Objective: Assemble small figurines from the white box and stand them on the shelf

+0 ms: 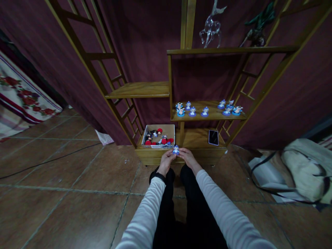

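Note:
A small purple-and-white figurine point(176, 150) is held upright between my two hands, just in front of the low shelf. My left hand point(166, 161) grips it from the left, fingers closed at its base. From the other side, the fingers of my right hand point(187, 156) pinch it too. Right behind my left hand stands an open cardboard box point(169, 130) with several red, black and white figurines point(155, 133) lying jumbled in it. Higher up, a wooden shelf point(198, 115) carries several blue and purple figurines point(192, 111) standing in groups.
A phone point(213, 137) lies on the lower shelf point(192, 137), right of the box. A glass deer point(211, 26) and a dark green statue point(260, 26) stand on the top shelf. Right of me, a beige bag point(302, 166) with a strap rests on the floor; a cable point(52, 159) runs at left.

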